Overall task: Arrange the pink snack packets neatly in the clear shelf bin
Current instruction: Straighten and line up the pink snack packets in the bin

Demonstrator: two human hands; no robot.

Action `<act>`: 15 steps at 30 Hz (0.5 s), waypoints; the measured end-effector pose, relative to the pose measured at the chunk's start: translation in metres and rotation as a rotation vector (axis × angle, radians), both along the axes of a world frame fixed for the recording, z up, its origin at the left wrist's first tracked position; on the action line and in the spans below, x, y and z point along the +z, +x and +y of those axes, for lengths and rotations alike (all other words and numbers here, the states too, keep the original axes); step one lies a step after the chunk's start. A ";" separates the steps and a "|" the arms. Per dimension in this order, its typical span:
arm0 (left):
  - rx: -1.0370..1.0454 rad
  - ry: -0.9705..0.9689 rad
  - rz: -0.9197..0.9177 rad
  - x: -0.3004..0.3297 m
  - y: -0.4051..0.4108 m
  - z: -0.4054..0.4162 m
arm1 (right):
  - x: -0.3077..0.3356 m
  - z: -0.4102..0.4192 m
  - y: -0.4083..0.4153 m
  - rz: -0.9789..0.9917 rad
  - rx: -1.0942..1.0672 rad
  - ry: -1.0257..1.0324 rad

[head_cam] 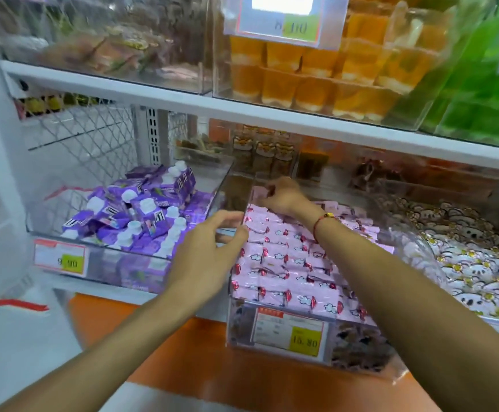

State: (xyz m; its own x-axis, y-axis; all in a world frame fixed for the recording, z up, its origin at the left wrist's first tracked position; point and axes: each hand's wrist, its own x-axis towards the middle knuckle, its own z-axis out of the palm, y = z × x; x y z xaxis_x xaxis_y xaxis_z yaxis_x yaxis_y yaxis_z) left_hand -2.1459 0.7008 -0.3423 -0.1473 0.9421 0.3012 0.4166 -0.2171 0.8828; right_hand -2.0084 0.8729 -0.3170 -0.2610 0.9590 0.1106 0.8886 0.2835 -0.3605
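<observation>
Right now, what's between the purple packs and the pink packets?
Head view: the left hand resting on the clear bin's side wall, which separates purple packs from pink packets.

Clear bin open on top; white shelf overhangs rear; purple-packet bin crowds left.

The price tag on the front of the clear bin holding the pink packets reads 15.80 on its yellow patch — its smaller print is too blurred to read. The tag on the purple-pouch bin shows a 9 and roughly 90. The upper-shelf tag shows 8 and blurred digits — unclear.
</observation>
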 end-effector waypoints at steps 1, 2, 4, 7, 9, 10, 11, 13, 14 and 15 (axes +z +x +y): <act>0.006 0.008 0.002 0.000 0.001 0.000 | -0.001 0.002 0.001 0.047 0.000 0.009; 0.011 0.015 0.004 -0.001 0.001 0.000 | 0.000 0.002 0.001 0.149 -0.005 0.009; 0.013 0.017 0.002 0.000 0.001 0.001 | 0.006 -0.003 0.001 0.400 -0.044 0.025; -0.009 0.016 -0.013 0.002 0.000 0.003 | 0.020 -0.020 -0.001 0.757 -0.097 0.080; -0.009 0.000 -0.024 0.002 -0.002 0.002 | 0.027 -0.042 0.005 1.027 -0.179 0.115; 0.017 0.003 -0.015 0.003 -0.002 0.001 | 0.030 -0.056 0.010 1.148 -0.239 0.127; 0.055 0.035 0.007 0.005 -0.003 -0.001 | 0.031 -0.070 0.016 1.250 -0.293 0.111; 0.079 0.183 0.081 0.011 -0.002 -0.005 | 0.034 -0.098 0.027 1.397 -0.312 -0.001; 0.041 0.260 0.134 0.015 0.000 -0.009 | 0.035 -0.111 0.031 1.430 -0.275 -0.061; -0.010 0.320 0.206 0.018 0.002 -0.011 | 0.035 -0.123 0.034 1.432 -0.227 -0.114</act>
